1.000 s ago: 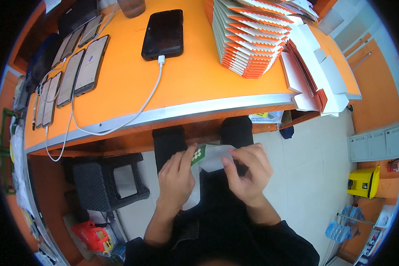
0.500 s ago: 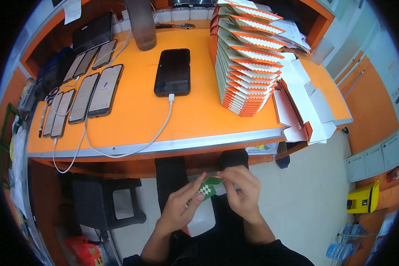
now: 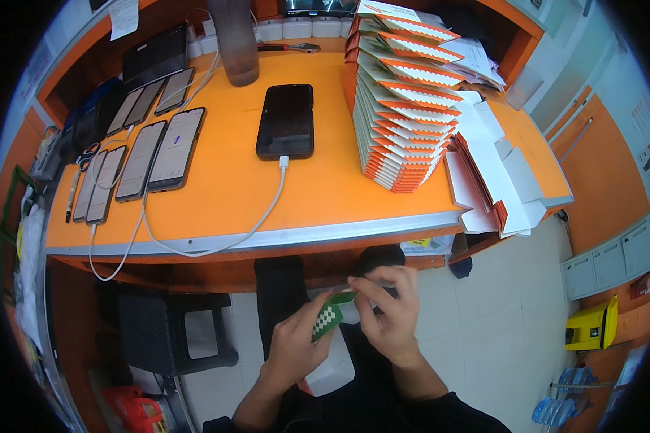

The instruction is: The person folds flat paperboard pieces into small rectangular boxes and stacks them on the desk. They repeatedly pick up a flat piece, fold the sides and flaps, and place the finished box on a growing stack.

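Observation:
Above my lap, my left hand (image 3: 297, 339) is closed around a folded green paper piece (image 3: 328, 320) with a white checkered pattern. My right hand (image 3: 391, 312) pinches the piece's upper edge between thumb and forefinger, its other fingers curled. A white sheet or carton (image 3: 334, 372) with a reddish edge lies on my lap below, partly covered by my left hand and forearm. On the desk beyond stands a tall stack of folded orange-and-white paper pieces (image 3: 404, 137) with zigzag edges.
The orange desk (image 3: 224, 195) holds a black phone (image 3: 285, 123) on a white cable and several more phones (image 3: 177, 148) at left. A dark tumbler (image 3: 236, 50), pliers (image 3: 289, 47) and an opened white carton (image 3: 502, 162) stand or lie there. A black stool (image 3: 177, 332) is at lower left.
My left hand has turned the green paper piece more upright, showing more of its checkered side. My right fingers have shifted slightly left along its upper edge. The view has moved slightly.

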{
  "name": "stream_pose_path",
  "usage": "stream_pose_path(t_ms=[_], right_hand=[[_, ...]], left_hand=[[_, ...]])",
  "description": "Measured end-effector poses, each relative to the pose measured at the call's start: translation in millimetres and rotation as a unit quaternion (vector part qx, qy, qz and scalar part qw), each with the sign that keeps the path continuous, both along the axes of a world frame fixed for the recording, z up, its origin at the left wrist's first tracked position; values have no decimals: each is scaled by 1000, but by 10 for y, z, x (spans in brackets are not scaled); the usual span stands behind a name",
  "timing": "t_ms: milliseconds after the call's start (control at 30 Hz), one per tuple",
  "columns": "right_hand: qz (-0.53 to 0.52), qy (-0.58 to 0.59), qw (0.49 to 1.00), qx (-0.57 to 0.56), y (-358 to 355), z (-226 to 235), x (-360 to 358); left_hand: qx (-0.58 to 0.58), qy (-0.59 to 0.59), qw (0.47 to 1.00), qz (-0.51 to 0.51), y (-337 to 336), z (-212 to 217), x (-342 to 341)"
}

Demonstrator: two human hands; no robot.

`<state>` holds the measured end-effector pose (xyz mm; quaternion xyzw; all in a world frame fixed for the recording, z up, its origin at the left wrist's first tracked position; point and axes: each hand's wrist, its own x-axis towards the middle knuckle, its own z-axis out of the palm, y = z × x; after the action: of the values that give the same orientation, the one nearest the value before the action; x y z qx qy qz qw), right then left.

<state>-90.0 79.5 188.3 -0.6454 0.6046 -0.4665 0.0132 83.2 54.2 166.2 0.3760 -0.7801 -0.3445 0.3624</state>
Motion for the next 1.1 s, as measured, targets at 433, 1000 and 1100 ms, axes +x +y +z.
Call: stream_pose_path(t_ms=[433,1000,1100], right_hand=[[171,-260,946,90,0,-9,31],[146,-73,986,19,-83,99,-23],[137,-39,989,29,-82,82,-24]], left_hand=[[-34,-13,999,23,18,53,30],[109,94,990,2,26,140,182],[123,106,987,-2,31,130,181]])
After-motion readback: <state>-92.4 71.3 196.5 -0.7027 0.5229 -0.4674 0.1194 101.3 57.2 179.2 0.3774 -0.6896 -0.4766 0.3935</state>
